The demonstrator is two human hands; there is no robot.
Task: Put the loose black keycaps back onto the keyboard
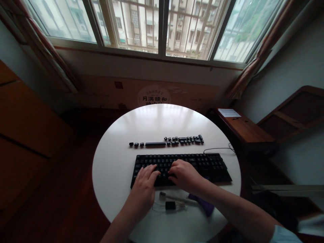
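Observation:
A black keyboard (212,168) lies on the round white table, its lower middle showing a dark stretch where no keycaps can be made out. My left hand (145,179) rests over the keyboard's left part, fingers extended and thumb apart. On the middle keys, my right hand (184,173) has its fingers curled together in a pinch; whatever is between the fingertips is hidden. Behind the keyboard are loose black keycaps (175,143) in two rows, among them a long space bar keycap (155,144).
Near my forearms lie a small brush (162,194), a small black block (170,205) and a purple cloth (206,206). A thin cable (215,148) runs off the right side of the table (108,179). A wooden side table (243,126) holds papers (229,112).

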